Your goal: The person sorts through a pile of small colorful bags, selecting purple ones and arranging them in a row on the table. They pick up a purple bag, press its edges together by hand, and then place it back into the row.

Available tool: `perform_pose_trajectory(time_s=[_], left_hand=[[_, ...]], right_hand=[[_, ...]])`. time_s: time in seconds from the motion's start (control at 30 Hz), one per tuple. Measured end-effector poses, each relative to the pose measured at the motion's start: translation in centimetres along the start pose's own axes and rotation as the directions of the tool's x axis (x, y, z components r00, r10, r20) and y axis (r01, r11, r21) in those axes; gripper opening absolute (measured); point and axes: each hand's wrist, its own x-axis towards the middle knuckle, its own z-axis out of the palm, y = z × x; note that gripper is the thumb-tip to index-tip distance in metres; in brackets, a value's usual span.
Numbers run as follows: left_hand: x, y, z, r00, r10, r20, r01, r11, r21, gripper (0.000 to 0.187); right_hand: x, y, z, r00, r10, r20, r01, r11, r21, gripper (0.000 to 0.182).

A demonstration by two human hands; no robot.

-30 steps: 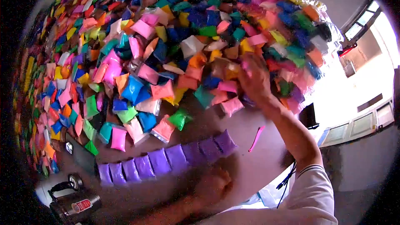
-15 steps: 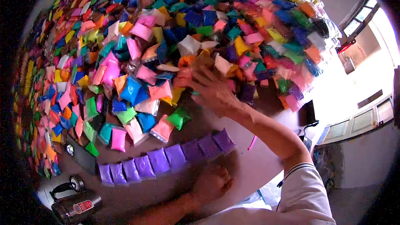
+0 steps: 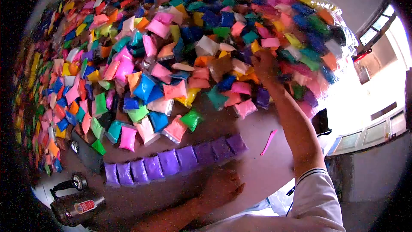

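A large heap of small clear packets (image 3: 146, 88) filled with many colours covers the table. At its right side my right hand (image 3: 266, 66) reaches in, fingers bent down among the packets near a purple and a yellow one; what they grip, if anything, is hidden. A slightly curved row of purple packets (image 3: 151, 168) lies side by side in front of the heap, lighter on the left and darker on the right. My left hand (image 3: 221, 187) rests on the table just below the row, fingers curled in, with nothing visible in them.
A pink stick-like tool (image 3: 268, 142) lies on the table right of the row. At the lower left stand a dark flask (image 3: 77, 208) with a red label and a dark flat device (image 3: 86, 157). Windows and a bright doorway are at the right.
My right hand has moved right and slightly up across the heap, its spread fingers now bent inward. Packets it covered are now visible. My left hand has barely moved.
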Motion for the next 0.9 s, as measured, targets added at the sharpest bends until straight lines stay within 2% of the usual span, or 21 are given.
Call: perform_pose_trajectory(time_s=[0.03,0.1,0.13,0.17,0.2,0.23,0.3,0.33,0.4,0.47,0.5,0.57,0.6,0.63,0.7,0.73,0.8,0.87,0.9], left_hand=[[-0.1,0.0,0.2,1.0,-0.009,-0.003,0.009,1.0,0.001,0.028],[-0.3,0.0,0.9,0.961,0.022,-0.277,-0.033,0.999,-0.035,0.029],[-0.3,-0.1,0.4,0.959,0.016,-0.282,-0.027,0.999,-0.033,0.029],[-0.2,-0.3,-0.4,0.962,0.097,-0.255,-0.117,0.991,-0.064,0.028],[-0.3,-0.5,-0.9,0.957,0.177,-0.228,-0.204,0.974,-0.098,0.027],[-0.4,-0.6,-0.7,0.959,0.167,-0.229,-0.194,0.976,-0.098,0.027],[-0.4,-0.5,0.0,0.97,0.107,-0.219,-0.141,0.979,-0.145,0.024],[-0.4,-0.5,-0.4,0.971,0.101,-0.218,-0.135,0.98,-0.145,0.024],[-0.1,-0.5,-1.5,0.99,0.14,0.012,-0.14,0.99,0.005,0.023],[-0.1,-0.6,0.0,0.992,0.115,-0.044,-0.116,0.993,-0.035,0.023],[-0.1,-0.7,0.6,0.991,0.09,-0.1,-0.098,0.992,-0.076,0.024],[-0.1,-0.8,0.9,0.983,0.098,-0.157,-0.114,0.989,-0.096,0.024],[-0.2,-0.8,1.0,0.971,0.111,-0.211,-0.138,0.984,-0.117,0.024],[-0.3,-0.7,1.2,0.972,0.112,-0.207,-0.139,0.983,-0.12,0.024],[-0.3,-0.6,1.4,0.975,0.088,-0.206,-0.116,0.985,-0.126,0.023],[-0.3,-0.6,1.5,0.974,0.09,-0.209,-0.118,0.985,-0.123,0.023],[-0.4,-0.5,1.4,0.97,0.068,-0.232,-0.107,0.981,-0.159,0.023],[-0.4,-0.5,1.3,0.974,0.057,-0.221,-0.095,0.982,-0.163,0.022],[-0.4,-0.4,1.3,0.977,0.055,-0.204,-0.09,0.983,-0.163,0.022]], right_hand=[[0.5,-0.3,0.4,1.0,-0.004,0.003,0.004,1.0,0.008,0.02],[1.6,-1.6,0.6,0.976,-0.025,-0.216,-0.019,0.98,-0.199,0.021],[2.1,-4.3,-0.8,0.991,0.03,-0.13,-0.057,0.976,-0.212,0.022],[2.5,-6.6,-1.1,0.992,0.024,-0.127,-0.05,0.978,-0.205,0.022],[2.6,-8.7,-1.0,0.994,-0.05,-0.1,0.046,0.998,-0.041,0.025],[2.7,-10.7,-0.7,0.989,-0.126,-0.084,0.136,0.983,0.126,0.027],[2.9,-14.3,0.3,0.916,-0.395,-0.076,0.4,0.871,0.285,0.033],[2.7,-16.2,1.5,0.909,-0.413,-0.049,0.406,0.853,0.328,0.035],[2.4,-20.1,2.9,0.899,-0.437,-0.022,0.413,0.83,0.376,0.037],[2.5,-23.8,2.6,0.803,-0.593,0.058,0.516,0.74,0.431,0.043],[2.2,-24.3,4.1,0.802,-0.594,0.057,0.516,0.738,0.435,0.043],[1.3,-24.4,7.1,0.741,-0.671,0.012,0.651,0.723,0.231,0.047],[2.1,-24.6,7.0,0.729,-0.684,0.029,0.674,0.724,0.146,0.042],[2.9,-24.1,7.2,0.732,-0.681,0.032,0.67,0.728,0.145,0.042],[4.4,-22.8,6.9,0.69,-0.689,0.222,0.683,0.721,0.115,0.034],[4.8,-22.0,6.0,0.696,-0.656,0.292,0.691,0.723,-0.021,0.03],[5.9,-20.1,3.7,0.683,-0.637,0.359,0.693,0.719,-0.043,0.032],[6.4,-15.6,3.8,0.78,-0.514,0.358,0.565,0.824,-0.047,0.034],[6.8,-13.8,2.8,0.765,-0.5,0.405,0.56,0.828,-0.035,0.035]])
